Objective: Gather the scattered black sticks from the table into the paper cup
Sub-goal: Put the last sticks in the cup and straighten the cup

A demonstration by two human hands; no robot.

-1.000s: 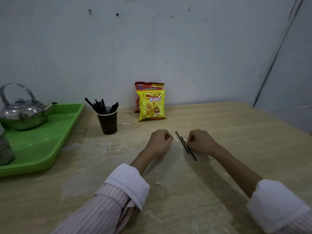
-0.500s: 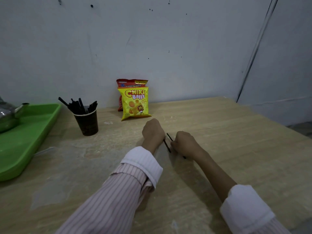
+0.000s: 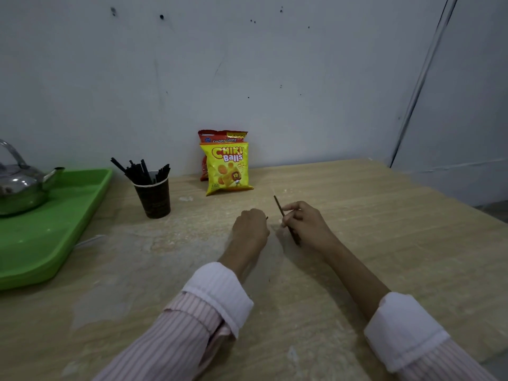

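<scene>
table (image 3: 357, 243) | tray (image 3: 68, 215), kettle (image 3: 19, 185) at left | 2 snack bags (image 3: 226, 167) by wall | cup (image 3: 154, 196) holds many sticks (image 3: 143, 170) | right hand (image 3: 305, 224) pinches 1 stick (image 3: 278, 205), far end raised; left hand (image 3: 250, 229) clenched, contents unclear | advice: lift clear, steady cup, drop in end-first
</scene>
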